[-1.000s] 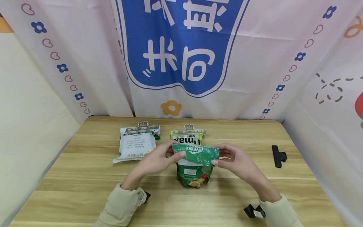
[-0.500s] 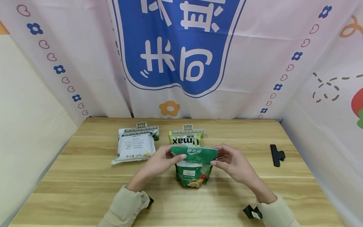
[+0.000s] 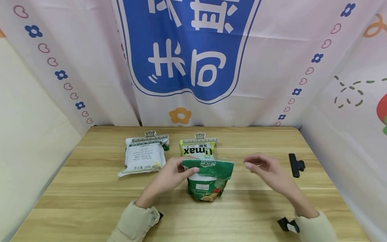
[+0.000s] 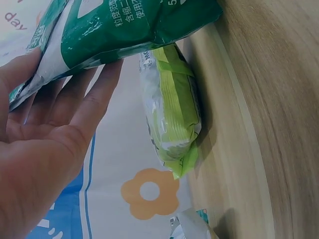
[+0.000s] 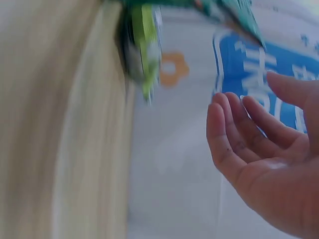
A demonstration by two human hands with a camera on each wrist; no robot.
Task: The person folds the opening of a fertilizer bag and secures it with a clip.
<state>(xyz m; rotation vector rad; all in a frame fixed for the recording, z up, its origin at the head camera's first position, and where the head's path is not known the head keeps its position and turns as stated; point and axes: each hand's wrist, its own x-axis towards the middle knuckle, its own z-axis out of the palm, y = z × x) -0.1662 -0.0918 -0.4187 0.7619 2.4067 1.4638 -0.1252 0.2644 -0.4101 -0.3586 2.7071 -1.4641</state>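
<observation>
A green and white bag (image 3: 208, 185) with fruit printed on it stands on the wooden table, its top folded over toward me. My left hand (image 3: 172, 174) pinches the left end of that fold, thumb in front and fingers behind, as the left wrist view also shows. To the right of the bag, my right hand (image 3: 269, 171) is off it, fingers loosely bent with nothing in them. In the right wrist view the palm of this hand (image 5: 269, 149) is bare, and the bag's green corner (image 5: 239, 20) lies beyond the fingertips.
Behind the green bag stands a yellow-green bag (image 3: 198, 148) with a piano-patterned clip (image 3: 200, 138) on top. A white bag (image 3: 145, 156) with a similar clip (image 3: 150, 137) lies at the left. One black clip (image 3: 296, 165) rests on the table (image 3: 260, 211) at the right.
My right hand has let go of the fold's right end and moved away to the right. The left hand keeps its pinch, and the fold's right end now hangs slightly lower.
</observation>
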